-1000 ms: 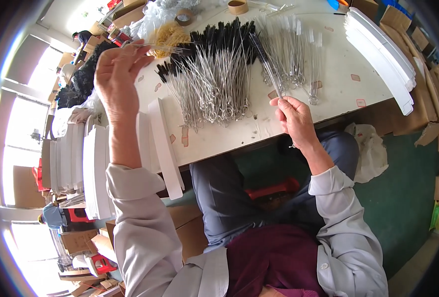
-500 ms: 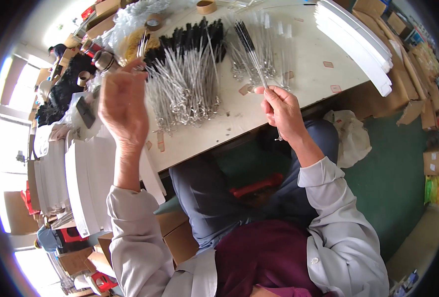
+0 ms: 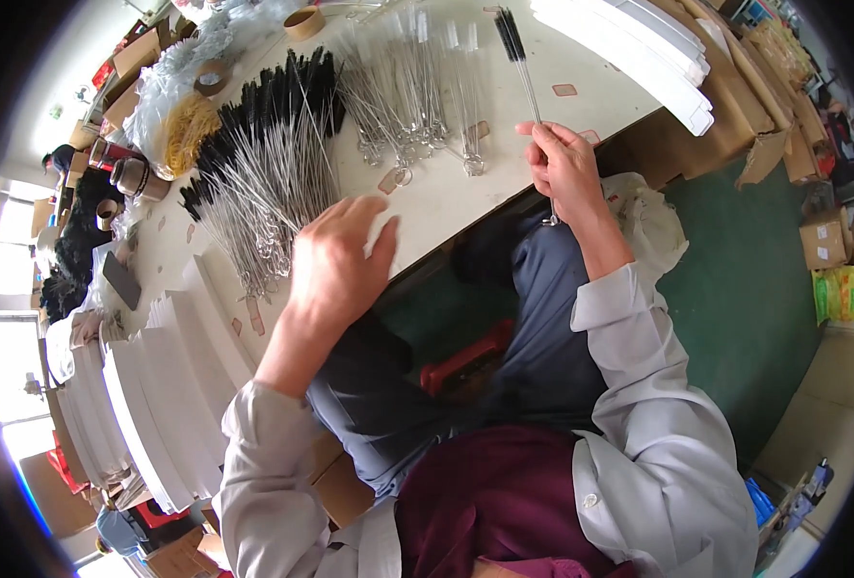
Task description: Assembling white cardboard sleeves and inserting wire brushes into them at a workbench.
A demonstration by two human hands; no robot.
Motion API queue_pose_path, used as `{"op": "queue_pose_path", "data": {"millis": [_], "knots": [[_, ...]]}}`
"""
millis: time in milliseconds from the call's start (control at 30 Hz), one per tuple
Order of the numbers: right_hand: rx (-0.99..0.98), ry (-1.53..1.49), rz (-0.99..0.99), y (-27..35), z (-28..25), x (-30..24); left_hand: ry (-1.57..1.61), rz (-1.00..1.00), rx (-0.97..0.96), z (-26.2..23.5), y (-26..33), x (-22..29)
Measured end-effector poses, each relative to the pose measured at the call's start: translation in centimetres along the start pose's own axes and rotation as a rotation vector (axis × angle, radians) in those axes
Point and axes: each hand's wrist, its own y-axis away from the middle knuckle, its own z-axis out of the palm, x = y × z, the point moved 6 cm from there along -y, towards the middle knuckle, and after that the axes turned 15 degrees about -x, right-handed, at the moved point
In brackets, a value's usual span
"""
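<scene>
Left hand (image 3: 338, 258) palm-down, fingers (image 3: 354, 214) unclenched; right hand (image 3: 564, 169) firm around black-bristled brushes (image 3: 514, 48)

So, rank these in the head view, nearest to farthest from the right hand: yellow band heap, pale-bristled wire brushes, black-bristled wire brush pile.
From the right hand:
1. Pale-bristled wire brushes: on the table, to its left.
2. Black-bristled wire brush pile: farther left.
3. Yellow band heap: farthest left, beyond the black bristles.

Your left hand (image 3: 340, 258) looks blurred. Your right hand (image 3: 565, 173) hides the middle of its black-bristled wire brushes (image 3: 511, 39); their number is unclear. The upper edge cuts the white strips (image 3: 629, 46).
</scene>
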Motion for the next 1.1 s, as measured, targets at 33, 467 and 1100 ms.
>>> {"op": "queue_pose_path", "data": {"millis": [33,467,1100], "knots": [[0.000,-0.023,0.020,0.0,0.0,0.1,-0.008,0.022,-0.015,1.1,-1.3,0.2],[0.058,0.038,0.007,0.0,-0.2,0.4,0.052,-0.305,-0.294,9.4,-9.9,-0.5],[0.052,0.088,0.010,-0.1,0.1,0.3,0.654,-0.323,-0.236,7.7,-11.7,-0.9]]}}
